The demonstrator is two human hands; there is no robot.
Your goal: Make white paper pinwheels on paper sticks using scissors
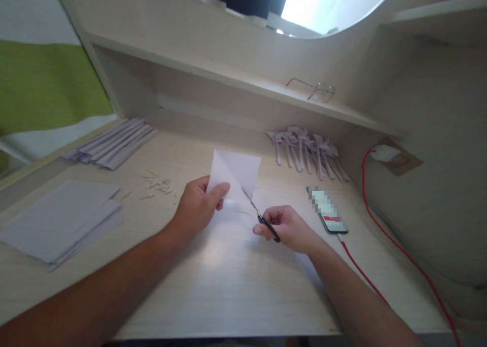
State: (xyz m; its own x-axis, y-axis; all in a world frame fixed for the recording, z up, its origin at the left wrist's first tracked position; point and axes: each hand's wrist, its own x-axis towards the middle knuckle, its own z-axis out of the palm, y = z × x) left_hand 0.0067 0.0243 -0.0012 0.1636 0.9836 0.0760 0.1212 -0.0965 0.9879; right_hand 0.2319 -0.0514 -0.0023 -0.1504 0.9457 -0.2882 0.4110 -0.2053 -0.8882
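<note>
My left hand (198,206) pinches the lower left corner of a folded white sheet of paper (238,172), holding it up over the desk (236,281). My right hand (289,228) grips small black-handled scissors (262,219). Their blades point up and left and meet the paper's lower edge, along a diagonal crease. Both hands are close together at the middle of the desk.
A stack of white sheets (61,220) lies at the left, with folded paper strips (114,144) behind it and small scraps (158,185) nearby. Folded paper shapes (308,151) lie at the back right, beside a phone (327,210) on a red cable (395,245). Glasses (317,90) rest on the shelf.
</note>
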